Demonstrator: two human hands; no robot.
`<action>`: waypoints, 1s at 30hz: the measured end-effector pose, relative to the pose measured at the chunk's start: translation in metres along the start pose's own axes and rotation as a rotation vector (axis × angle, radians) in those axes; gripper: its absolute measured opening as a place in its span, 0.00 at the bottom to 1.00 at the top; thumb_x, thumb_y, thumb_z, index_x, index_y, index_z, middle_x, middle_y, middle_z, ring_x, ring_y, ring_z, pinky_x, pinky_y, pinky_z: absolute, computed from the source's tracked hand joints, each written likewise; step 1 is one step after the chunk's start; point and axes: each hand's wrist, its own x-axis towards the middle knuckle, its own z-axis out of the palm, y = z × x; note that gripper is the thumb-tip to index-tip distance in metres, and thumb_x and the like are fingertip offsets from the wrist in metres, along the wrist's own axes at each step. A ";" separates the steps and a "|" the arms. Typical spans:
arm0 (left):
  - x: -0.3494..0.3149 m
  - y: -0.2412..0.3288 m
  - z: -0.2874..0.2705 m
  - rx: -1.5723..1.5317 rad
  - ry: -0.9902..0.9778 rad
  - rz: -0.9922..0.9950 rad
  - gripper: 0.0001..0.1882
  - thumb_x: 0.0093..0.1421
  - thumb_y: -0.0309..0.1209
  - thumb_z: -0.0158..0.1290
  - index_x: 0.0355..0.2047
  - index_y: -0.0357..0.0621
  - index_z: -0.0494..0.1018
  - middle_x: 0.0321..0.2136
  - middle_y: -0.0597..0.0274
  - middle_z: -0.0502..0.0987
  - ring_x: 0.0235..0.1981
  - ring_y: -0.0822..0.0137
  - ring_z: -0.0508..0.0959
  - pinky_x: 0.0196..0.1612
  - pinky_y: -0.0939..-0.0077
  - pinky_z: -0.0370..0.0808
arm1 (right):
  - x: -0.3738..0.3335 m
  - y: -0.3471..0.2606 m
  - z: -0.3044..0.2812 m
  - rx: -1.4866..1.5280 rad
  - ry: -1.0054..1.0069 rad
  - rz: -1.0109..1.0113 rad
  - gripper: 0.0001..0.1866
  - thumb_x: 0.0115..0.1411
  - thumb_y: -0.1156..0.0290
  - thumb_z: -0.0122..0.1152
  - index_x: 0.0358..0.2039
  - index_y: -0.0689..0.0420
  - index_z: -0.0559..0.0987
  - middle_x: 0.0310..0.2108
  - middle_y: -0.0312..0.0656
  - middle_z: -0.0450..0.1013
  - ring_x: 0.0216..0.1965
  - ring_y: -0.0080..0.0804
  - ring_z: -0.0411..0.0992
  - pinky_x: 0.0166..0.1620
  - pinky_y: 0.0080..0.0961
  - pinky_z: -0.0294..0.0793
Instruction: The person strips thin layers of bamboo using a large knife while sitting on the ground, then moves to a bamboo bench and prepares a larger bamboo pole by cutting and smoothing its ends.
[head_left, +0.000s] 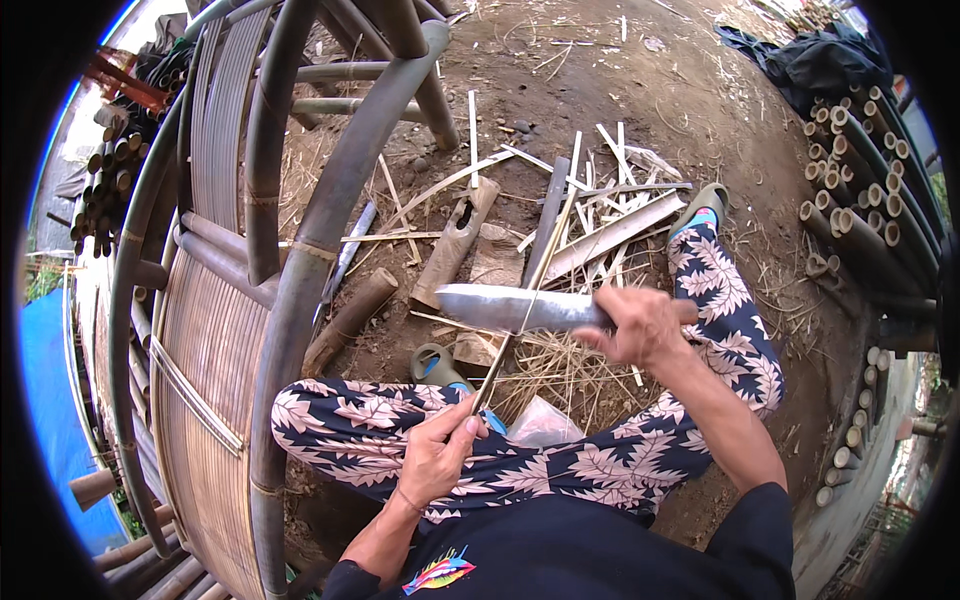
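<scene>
My right hand [640, 326] is closed around the wooden handle of a large machete [500, 306], whose broad steel blade points left. Near its middle, the blade crosses a thin bamboo strip [497, 362]. The lower end of that strip is pinched in my left hand [440, 448], close to my lap. From there it slants up and away, past the blade. Beneath the blade are a wooden block [478, 350] and a heap of fine shavings [560, 372]. Blur softens the fingers of my right hand slightly.
On my left stands a bamboo chair [335, 190] with a slatted seat. Split bamboo pieces [625, 225] and a notched wood block [455, 240] lie ahead on the dirt. Cut bamboo poles [870, 190] are stacked at the right. A clear plastic bag [545, 422] sits between my legs.
</scene>
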 end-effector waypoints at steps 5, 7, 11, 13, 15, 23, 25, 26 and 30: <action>0.001 0.001 0.002 -0.170 -0.065 -0.029 0.19 0.69 0.27 0.45 0.58 0.36 0.69 0.26 0.64 0.76 0.18 0.82 0.66 0.20 0.87 0.64 | 0.021 0.043 -0.029 0.240 0.206 0.632 0.32 0.68 0.41 0.41 0.29 0.61 0.75 0.16 0.45 0.69 0.19 0.37 0.70 0.24 0.36 0.67; 0.022 0.015 0.009 -0.290 -0.085 -0.035 0.21 0.71 0.31 0.42 0.60 0.34 0.65 0.24 0.61 0.76 0.14 0.80 0.66 0.16 0.87 0.63 | 0.010 0.004 -0.019 0.298 0.133 0.469 0.31 0.67 0.41 0.44 0.28 0.60 0.74 0.16 0.45 0.70 0.19 0.39 0.72 0.23 0.37 0.67; 0.057 0.046 0.028 -0.507 -0.074 -0.069 0.22 0.71 0.33 0.43 0.63 0.39 0.62 0.20 0.64 0.70 0.10 0.81 0.62 0.12 0.87 0.61 | -0.014 -0.059 0.016 0.183 0.095 0.140 0.35 0.61 0.31 0.43 0.25 0.55 0.71 0.17 0.40 0.70 0.17 0.34 0.73 0.20 0.35 0.73; 0.058 0.051 0.033 -0.489 -0.084 -0.114 0.23 0.71 0.34 0.43 0.63 0.40 0.61 0.19 0.66 0.69 0.09 0.81 0.60 0.11 0.87 0.59 | -0.011 -0.065 0.023 0.180 0.209 0.131 0.35 0.61 0.31 0.45 0.24 0.55 0.71 0.15 0.41 0.69 0.17 0.35 0.73 0.20 0.35 0.73; 0.049 0.052 0.033 -0.495 -0.079 -0.108 0.23 0.71 0.33 0.43 0.63 0.40 0.62 0.18 0.68 0.69 0.10 0.82 0.62 0.12 0.87 0.59 | -0.003 -0.056 0.016 0.155 0.144 0.192 0.35 0.60 0.30 0.45 0.24 0.55 0.71 0.15 0.43 0.69 0.17 0.37 0.74 0.20 0.36 0.73; 0.001 0.020 0.020 -0.370 -0.143 -0.110 0.22 0.71 0.32 0.43 0.63 0.38 0.63 0.16 0.69 0.67 0.11 0.81 0.62 0.14 0.87 0.59 | 0.020 0.022 -0.013 0.112 0.143 0.477 0.36 0.63 0.31 0.37 0.24 0.54 0.70 0.12 0.37 0.65 0.14 0.31 0.67 0.19 0.33 0.67; -0.015 0.017 0.007 -0.308 -0.193 -0.070 0.22 0.71 0.30 0.42 0.63 0.36 0.63 0.15 0.68 0.67 0.12 0.81 0.62 0.14 0.87 0.59 | 0.024 0.053 -0.021 0.238 0.249 0.660 0.37 0.63 0.31 0.38 0.27 0.56 0.74 0.12 0.39 0.66 0.16 0.31 0.68 0.21 0.36 0.68; -0.027 0.017 0.003 -0.359 -0.131 -0.143 0.22 0.71 0.31 0.42 0.62 0.34 0.64 0.14 0.67 0.66 0.11 0.80 0.62 0.15 0.85 0.60 | 0.030 0.057 -0.029 0.297 0.285 0.778 0.39 0.63 0.30 0.38 0.31 0.58 0.77 0.12 0.40 0.68 0.17 0.33 0.70 0.22 0.35 0.70; 0.004 0.012 -0.004 -0.699 -0.190 -0.195 0.25 0.72 0.40 0.38 0.63 0.36 0.59 0.12 0.69 0.60 0.08 0.76 0.59 0.13 0.83 0.60 | 0.022 0.007 -0.031 0.295 0.254 0.437 0.29 0.68 0.45 0.44 0.28 0.60 0.74 0.17 0.45 0.68 0.21 0.35 0.69 0.26 0.36 0.67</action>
